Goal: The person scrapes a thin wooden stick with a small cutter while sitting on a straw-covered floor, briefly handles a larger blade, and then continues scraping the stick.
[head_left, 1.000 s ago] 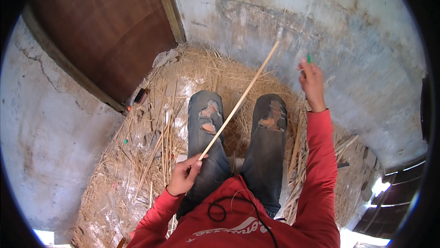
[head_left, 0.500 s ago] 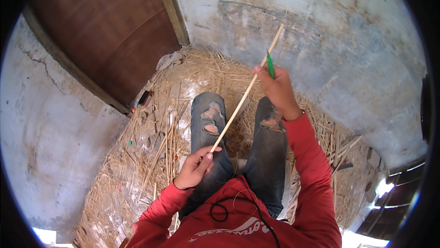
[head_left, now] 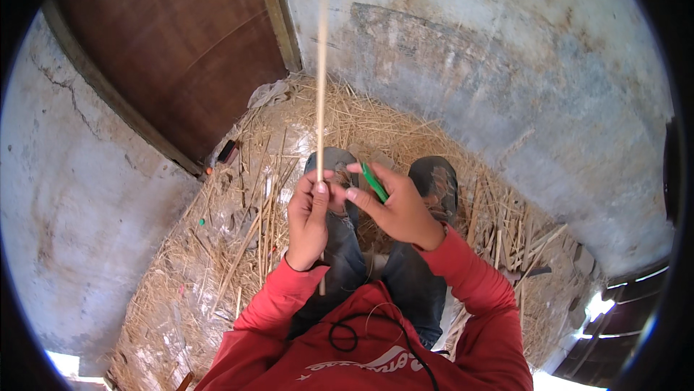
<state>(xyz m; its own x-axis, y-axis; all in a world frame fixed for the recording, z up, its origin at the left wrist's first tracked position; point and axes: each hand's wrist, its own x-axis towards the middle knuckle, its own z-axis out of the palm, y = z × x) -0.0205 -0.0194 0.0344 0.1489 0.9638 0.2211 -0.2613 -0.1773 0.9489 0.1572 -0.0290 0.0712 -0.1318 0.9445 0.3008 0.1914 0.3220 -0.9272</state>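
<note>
My left hand (head_left: 308,221) is closed round a long, pale wooden stick (head_left: 321,112). The stick stands nearly vertical in the picture, its upper part blurred and running past the top edge; a short lower end shows below my wrist. Close on its right, my right hand (head_left: 397,210) holds a slim green tool (head_left: 374,183) against its fingers. The tool's exact kind is not plain. My right thumb and fingers point toward the stick near my left fingertips; whether they touch it I cannot tell.
Straw and split sticks (head_left: 517,246) litter the floor round my knees. A brown door (head_left: 166,51) and stained pale walls (head_left: 491,80) stand close ahead. A small dark object (head_left: 228,151) lies by the door, and a green bit (head_left: 202,222) nearby.
The stick has swung from a rightward slant to nearly vertical. My right hand has left its upper part and come down toward my left hand, which has risen, still gripping the stick.
</note>
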